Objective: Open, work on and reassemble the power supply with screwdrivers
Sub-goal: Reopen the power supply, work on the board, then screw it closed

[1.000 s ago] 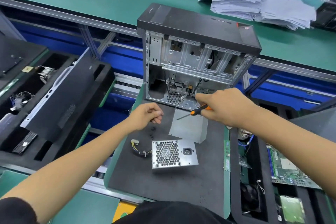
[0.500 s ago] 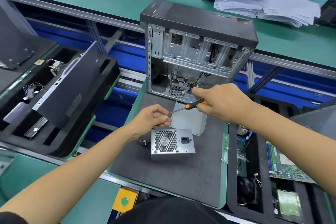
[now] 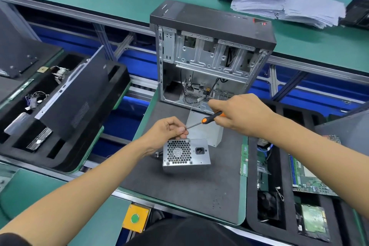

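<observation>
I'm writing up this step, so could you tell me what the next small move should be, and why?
Probably lower the screwdriver to the power supply: the right hand grips its handle, the left hand pinches at its tip, directly above the unit.

- The left hand [image 3: 169,129] has been lifted from the surface [image 3: 199,185] and brought to the screwdriver [image 3: 203,121] tip, just above the power supply [image 3: 186,154].
- The tip is now met by its pinched fingertips [image 3: 182,130].
- The right hand [image 3: 237,114] has been brought slightly nearer.
</observation>
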A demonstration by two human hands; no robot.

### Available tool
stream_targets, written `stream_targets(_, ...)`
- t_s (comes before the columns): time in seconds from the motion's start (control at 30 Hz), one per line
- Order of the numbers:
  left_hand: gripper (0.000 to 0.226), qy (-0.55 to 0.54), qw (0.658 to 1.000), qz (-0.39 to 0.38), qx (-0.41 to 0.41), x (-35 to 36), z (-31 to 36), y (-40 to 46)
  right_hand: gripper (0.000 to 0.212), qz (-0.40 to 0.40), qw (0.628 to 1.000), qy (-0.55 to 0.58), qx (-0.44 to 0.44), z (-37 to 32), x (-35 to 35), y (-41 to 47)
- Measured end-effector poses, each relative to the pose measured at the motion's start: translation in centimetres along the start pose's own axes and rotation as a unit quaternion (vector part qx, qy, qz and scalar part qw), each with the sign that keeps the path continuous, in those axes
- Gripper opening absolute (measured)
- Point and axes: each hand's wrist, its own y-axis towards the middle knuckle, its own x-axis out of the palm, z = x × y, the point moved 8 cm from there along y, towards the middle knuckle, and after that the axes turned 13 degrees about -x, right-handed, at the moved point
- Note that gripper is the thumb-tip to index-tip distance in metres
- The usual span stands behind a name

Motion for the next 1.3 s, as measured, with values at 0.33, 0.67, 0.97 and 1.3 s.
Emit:
stream_targets(0.33,0.008,0.002,1.000,-0.019,0.006,0.9,0.5,-0.3,0.020,0.007,1.000,0.004,0.010,0.1,-0.5,-0.9)
stream_targets(0.67,0.007,0.063,0.998,0.014,-0.010,1.7,-0.3,-0.4,0.015,0.006,0.999,0.035,0.026,-0.2,-0.7,-1.5)
stream_targets(0.97,0.006,0.152,0.988,0.020,0.010,2.4,0.3,-0.8,0.011,0.016,1.000,0.011,0.010,-1.1,-0.9,-2.0)
stream_targets(1.3,0.009,0.071,0.995,0.062,0.040,1.9,0.4,-1.4,0.017,0.050,0.996,0.062,0.051,-0.5,-0.9,-2.6)
